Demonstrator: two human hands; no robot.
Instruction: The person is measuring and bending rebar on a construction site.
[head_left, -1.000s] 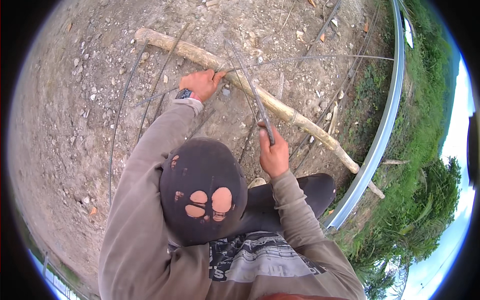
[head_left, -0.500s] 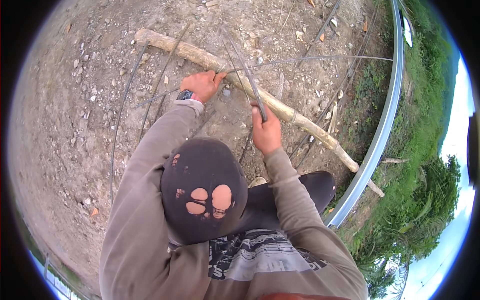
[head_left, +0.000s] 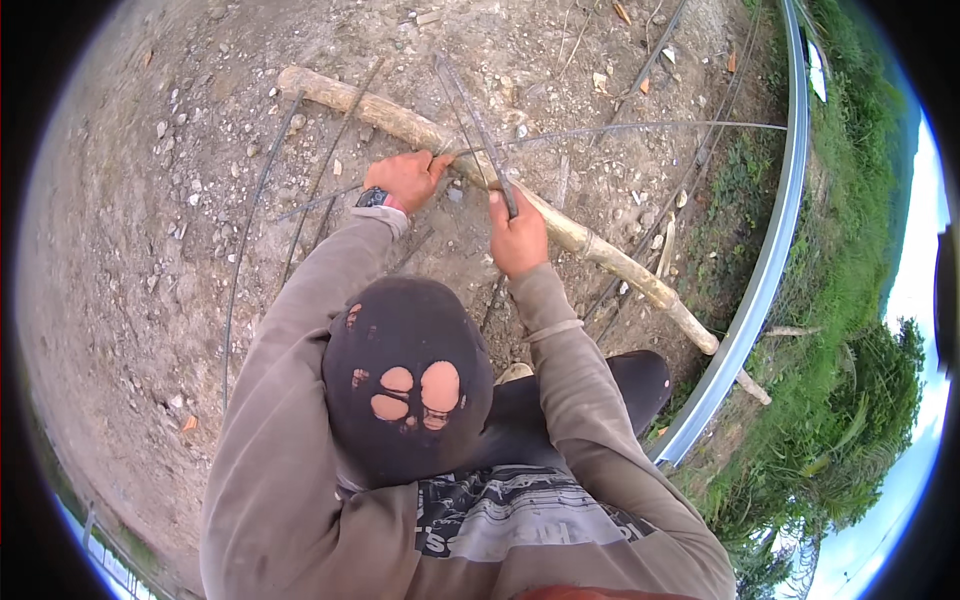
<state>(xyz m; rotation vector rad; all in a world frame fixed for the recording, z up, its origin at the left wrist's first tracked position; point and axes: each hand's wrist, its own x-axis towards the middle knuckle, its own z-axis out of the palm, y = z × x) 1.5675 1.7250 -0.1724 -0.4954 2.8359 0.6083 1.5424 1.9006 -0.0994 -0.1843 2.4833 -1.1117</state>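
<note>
My right hand is closed round the handle end of a hacksaw. Its thin frame and blade point away from me and cross over a wooden pole. With my left hand I grip a long, thin steel rod, thumb and fingers pressed on it beside the pole. The rod lies across the pole and runs right toward a metal rail. The saw crosses the rod just right of my left fingers; how deep the blade sits in it cannot be made out.
A curved metal rail borders the right side, with grass beyond it. Several other thin rods, such as one dark rod, lie on the stony ground. My bent knee is close below my hands.
My right hand has moved forward and slightly left with the hacksaw, nearer the pole. My left hand keeps its hold on the rod.
</note>
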